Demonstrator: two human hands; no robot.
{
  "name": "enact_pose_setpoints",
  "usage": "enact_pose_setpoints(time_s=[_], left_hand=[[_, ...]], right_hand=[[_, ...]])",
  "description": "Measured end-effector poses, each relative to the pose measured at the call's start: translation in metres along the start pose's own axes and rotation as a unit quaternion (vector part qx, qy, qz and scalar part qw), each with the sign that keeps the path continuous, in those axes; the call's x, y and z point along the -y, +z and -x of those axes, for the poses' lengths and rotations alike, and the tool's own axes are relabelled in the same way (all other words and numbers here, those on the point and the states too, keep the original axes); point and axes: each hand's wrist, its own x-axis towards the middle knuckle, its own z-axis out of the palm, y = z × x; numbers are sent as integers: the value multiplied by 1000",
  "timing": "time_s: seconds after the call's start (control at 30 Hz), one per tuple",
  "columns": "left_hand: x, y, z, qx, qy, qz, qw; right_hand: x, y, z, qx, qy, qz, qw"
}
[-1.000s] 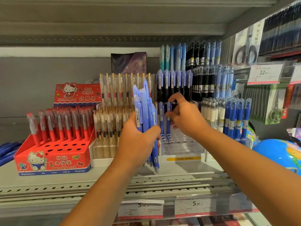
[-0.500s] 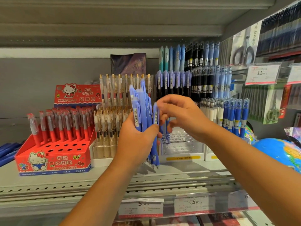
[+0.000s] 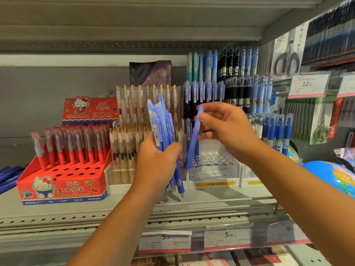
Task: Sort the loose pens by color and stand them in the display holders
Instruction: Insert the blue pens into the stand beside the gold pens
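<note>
The right hand (image 3: 226, 129) has just pulled one blue pen (image 3: 193, 143) out of the bunch of pens (image 3: 161, 127). Its grip pinches that pen, tilted, tip near the clear holder (image 3: 213, 166). The left hand (image 3: 155, 164) grips the bunch. The pen looks ready to go in a hole.

Your left hand (image 3: 155, 160) grips a bundle of periwinkle-blue pens (image 3: 162, 129), tips down, near the centre of your view. Just at its 2 o'clock, your right hand (image 3: 226, 129) pinches a single blue pen (image 3: 193, 143) by the upper end between thumb and fingers. That pen tilts, with its lower end toward 7 o'clock, in front of the left edge of the clear display holder (image 3: 213, 169). Whether the pen touches the holder is unclear. On the shelf (image 3: 57, 210) at 9 o'clock stands a red Hello Kitty box (image 3: 63, 187) of red pens (image 3: 63, 144). A globe (image 3: 330, 173) sits at 3 o'clock.
</note>
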Motion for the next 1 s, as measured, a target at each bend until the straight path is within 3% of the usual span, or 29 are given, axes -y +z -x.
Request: enact_pose_setpoints(time_s=[0.17,0.33,0.77,1.0], left_hand=[[-1,1,1,12,-1,15,1000],[-1,1,2,12,3,10,1000],[-2,2,3,22,-3,15,1000],[-2,1,4,32,-1,21,999]], right_hand=[[1,-14,-12,-97,-44,108,988],[-9,-17,-20,-135,-74,222,963],[-42,-13,-24,-63,12,343,937],[-40,-12,-23,-62,27,399,914]])
